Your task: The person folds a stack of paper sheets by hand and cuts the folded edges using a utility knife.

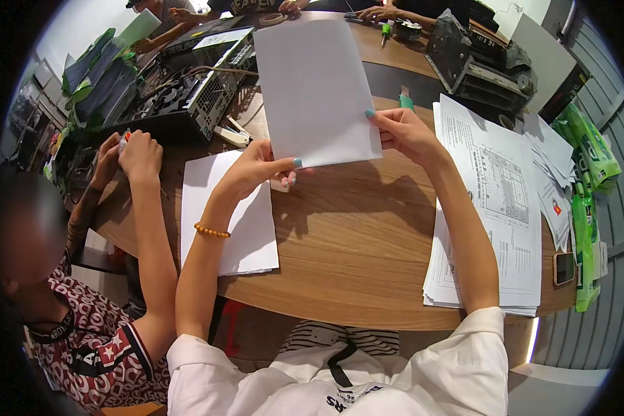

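Observation:
I hold a blank white sheet of paper (315, 90) upright above the wooden table (353, 243). My left hand (256, 168) pinches its lower left corner and my right hand (403, 132) grips its lower right edge. Both hands have teal-painted nails, and a beaded bracelet (211, 231) sits on my left wrist. Below my left arm lies a small stack of blank sheets (246, 229). To my right lies a thick stack of printed documents (496, 201) with drawings on the top page.
A person in a patterned shirt (90, 347) sits at my left, hands (128, 156) by an open computer case (194, 97). A stapler (232, 133), a printer-like machine (478, 59), a phone (564, 267) and green packets (589, 180) surround me. Other people's hands work at the far edge.

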The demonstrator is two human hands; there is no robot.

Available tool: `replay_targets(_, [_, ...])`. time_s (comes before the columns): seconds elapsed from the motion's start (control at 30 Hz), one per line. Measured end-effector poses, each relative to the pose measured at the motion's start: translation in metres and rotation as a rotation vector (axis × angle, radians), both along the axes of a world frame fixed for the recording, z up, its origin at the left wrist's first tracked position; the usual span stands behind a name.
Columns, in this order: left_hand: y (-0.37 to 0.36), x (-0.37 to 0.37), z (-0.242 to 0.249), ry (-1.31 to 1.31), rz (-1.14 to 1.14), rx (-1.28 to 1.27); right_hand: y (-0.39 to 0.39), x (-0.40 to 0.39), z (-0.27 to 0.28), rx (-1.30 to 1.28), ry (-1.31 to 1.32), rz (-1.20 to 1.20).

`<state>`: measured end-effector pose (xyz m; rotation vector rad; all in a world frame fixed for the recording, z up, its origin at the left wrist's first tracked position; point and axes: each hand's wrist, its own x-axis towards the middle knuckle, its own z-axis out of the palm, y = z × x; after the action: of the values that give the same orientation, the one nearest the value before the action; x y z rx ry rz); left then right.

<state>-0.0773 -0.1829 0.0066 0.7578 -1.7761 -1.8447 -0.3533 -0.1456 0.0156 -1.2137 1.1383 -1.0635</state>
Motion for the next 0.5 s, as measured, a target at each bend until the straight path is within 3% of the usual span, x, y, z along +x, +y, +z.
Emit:
replay_targets(0.27, [-0.0048, 0.0024, -0.004, -0.022, -0.014, -0.004, 0.0049, 0.0058, 0.0035, -0.032, -0.007, -0.037])
replay_targets(0.33, [-0.003, 0.0024, 0.0003, -0.018, -0.103, 0.017, 0.0041, 0.0067, 0.005, -0.04, 0.001, -0.053])
replay_targets(0.5, [0.0029, -0.0033, 0.0013, -0.05, -0.028, 0.039, 0.004, 0.0102, 0.0027, -0.092, -0.125, -0.137])
